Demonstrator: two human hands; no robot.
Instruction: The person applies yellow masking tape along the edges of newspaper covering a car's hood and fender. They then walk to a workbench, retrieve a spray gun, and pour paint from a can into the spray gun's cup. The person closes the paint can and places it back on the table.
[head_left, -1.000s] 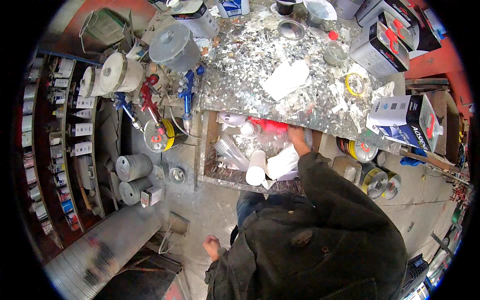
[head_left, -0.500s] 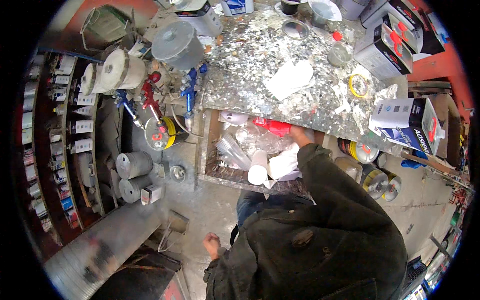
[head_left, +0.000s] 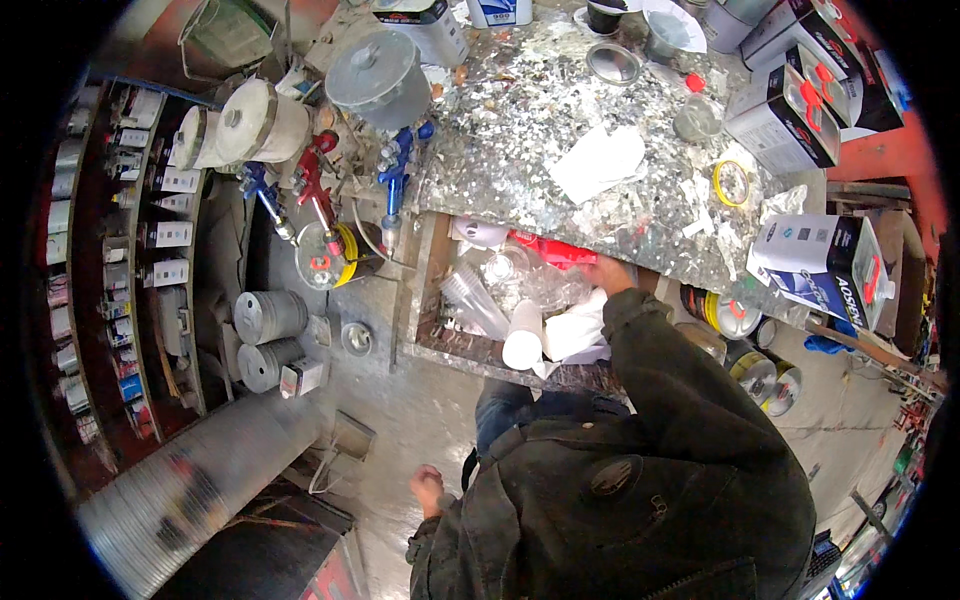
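Observation:
My right hand (head_left: 612, 274) reaches into an open wooden drawer (head_left: 425, 265) under the bench top. Its fingers are hidden at the drawer's back, beside a red plastic package (head_left: 555, 250). Around it lie crumpled clear plastic (head_left: 555, 287), a stack of clear cups (head_left: 476, 303), a white cylindrical stack of cups (head_left: 523, 338) and white paper (head_left: 575, 328). My left hand (head_left: 427, 487) hangs low over the floor, away from the drawer. Its fingers are curled closed, and nothing shows in them.
The paint-spattered bench top (head_left: 510, 150) carries white paper sheets (head_left: 600, 163), a yellow ring (head_left: 731, 183) and metal cans (head_left: 785, 110). Spray guns (head_left: 396, 175) hang at its left edge. Metal buckets (head_left: 270, 317) and a large ribbed cylinder (head_left: 200, 480) stand left, before shelves of cans (head_left: 168, 235).
The whole view has shifted slightly, with the bench moving right in it. My right hand stays in the drawer, its fingers tucked further out of sight. My left hand keeps its place, closed.

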